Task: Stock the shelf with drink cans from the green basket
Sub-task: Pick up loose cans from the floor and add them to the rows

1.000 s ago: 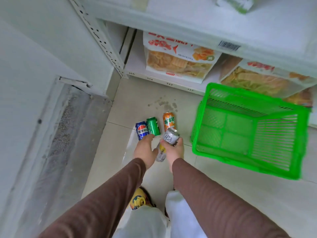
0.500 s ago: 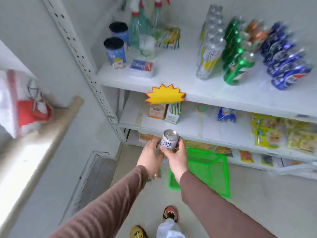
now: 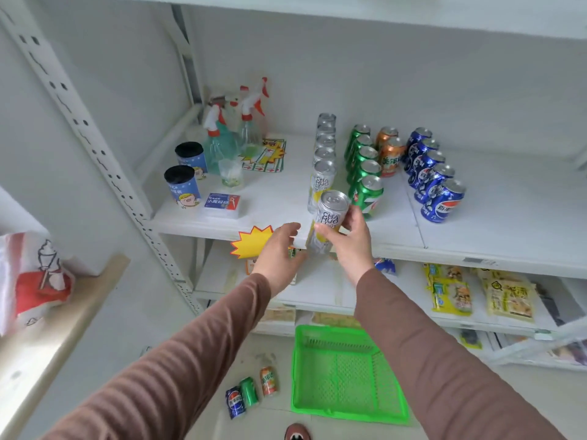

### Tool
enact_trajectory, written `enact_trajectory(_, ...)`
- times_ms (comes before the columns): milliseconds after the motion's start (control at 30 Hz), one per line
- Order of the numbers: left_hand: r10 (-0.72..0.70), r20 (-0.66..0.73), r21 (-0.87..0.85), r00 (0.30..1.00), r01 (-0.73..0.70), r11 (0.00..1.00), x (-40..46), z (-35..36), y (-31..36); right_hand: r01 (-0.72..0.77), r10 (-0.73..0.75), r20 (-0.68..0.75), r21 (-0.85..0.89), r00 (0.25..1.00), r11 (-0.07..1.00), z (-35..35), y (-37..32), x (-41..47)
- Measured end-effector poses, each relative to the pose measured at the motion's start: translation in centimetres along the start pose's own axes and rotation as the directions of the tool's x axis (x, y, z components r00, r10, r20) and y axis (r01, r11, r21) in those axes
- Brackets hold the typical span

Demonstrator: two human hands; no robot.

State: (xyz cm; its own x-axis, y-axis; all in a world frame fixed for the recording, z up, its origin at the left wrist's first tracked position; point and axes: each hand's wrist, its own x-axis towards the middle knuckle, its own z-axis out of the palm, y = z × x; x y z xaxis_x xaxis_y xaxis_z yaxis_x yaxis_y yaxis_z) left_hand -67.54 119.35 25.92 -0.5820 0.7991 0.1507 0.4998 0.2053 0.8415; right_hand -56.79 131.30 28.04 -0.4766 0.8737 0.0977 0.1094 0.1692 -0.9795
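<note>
Fingers and thumb of the right hand (image 3: 351,246) curl round a slim silver can (image 3: 327,222), holding it tilted just at the front edge of the shelf (image 3: 397,230), right in front of the row of silver cans (image 3: 324,154) that runs back toward the wall. The can's lower end is partly hidden behind the fingers. The left hand (image 3: 279,252) hangs just beside it, fingers loosely spread and relaxed; whether the fingertips touch the can cannot be told. Beside the silver row stand a row of green cans (image 3: 363,173), two orange cans (image 3: 389,152) and a row of blue cans (image 3: 435,179), all upright. Farther left on the same shelf are spray bottles (image 3: 228,128) and two blue tubs (image 3: 184,182). Down on the floor, the green basket (image 3: 346,373) sits open with nothing visible inside, its right rim cut off by the right sleeve (image 3: 444,360). Just to its left stand three cans (image 3: 251,393), blue, green and orange. A yellow starburst tag (image 3: 249,241) at the shelf edge is partly covered by the left hand. Packets on the lower shelves (image 3: 476,296) are blurred and hard to read.
</note>
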Motion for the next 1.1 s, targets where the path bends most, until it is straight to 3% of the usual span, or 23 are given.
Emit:
enact_trajectory(367, -0.139, -0.070, 0.081, 0.988, 0.144, 0.986, 4.9, 3.0, -0.4, 0.035, -0.028, 0.079, -0.090, 0.996, 0.995, 0.5, 4.2, 6.7)
enact_trajectory(633, -0.165, -0.085, 0.124, 0.983, 0.175, 0.977, 7.0, 4.2, -1.4, 0.094, -0.087, 0.047, -0.178, 0.995, 0.980, 1.8, 4.5, 8.1)
enact_trajectory(900, -0.185, -0.076, 0.132, 0.980, 0.194, 0.972, 7.2, 4.7, -2.0, -0.019, 0.044, 0.104, -0.235, 0.994, 0.972, 1.1, 8.4, 6.8)
enact_trajectory(1100, -0.181, -0.066, 0.158, 0.981, 0.189, 0.969, 7.6, 4.5, -2.4, 0.018, 0.008, 0.080, -0.318, 0.997, 0.948, 2.0, 8.7, 7.3)
